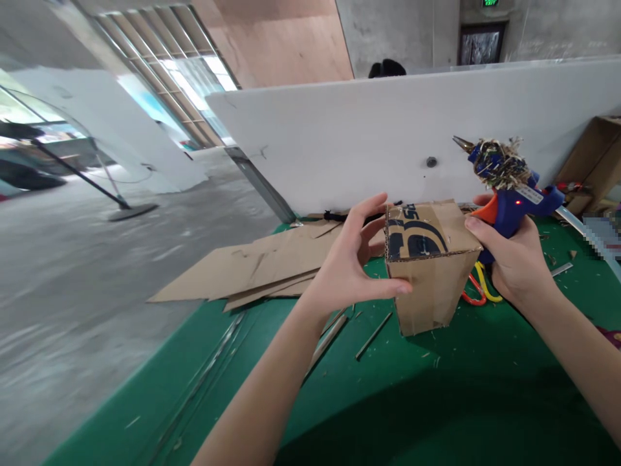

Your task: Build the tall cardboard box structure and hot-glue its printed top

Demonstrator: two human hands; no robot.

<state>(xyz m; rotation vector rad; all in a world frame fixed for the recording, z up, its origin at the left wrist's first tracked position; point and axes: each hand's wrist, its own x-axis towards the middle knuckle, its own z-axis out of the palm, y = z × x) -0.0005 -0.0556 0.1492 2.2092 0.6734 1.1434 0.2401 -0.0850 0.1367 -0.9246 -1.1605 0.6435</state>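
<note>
A small cardboard box with bold black print on its top stands roughly upright over the green tabletop; whether its base rests there I cannot tell. My left hand curves around its left side, the thumb against the front face and the fingertips at the rear left edge. In my right hand is a blue glue gun with an orange trigger, its nozzle pointing up and left. A clump of straw-like bits sticks to the gun, and a red light glows on it. My right thumb touches the box's right top corner.
Flat cardboard sheets lie at the table's left edge. Red and yellow scissor handles show behind the box. A thin stick and scraps lie on the green table. A white partition closes the back; a brown carton stands right.
</note>
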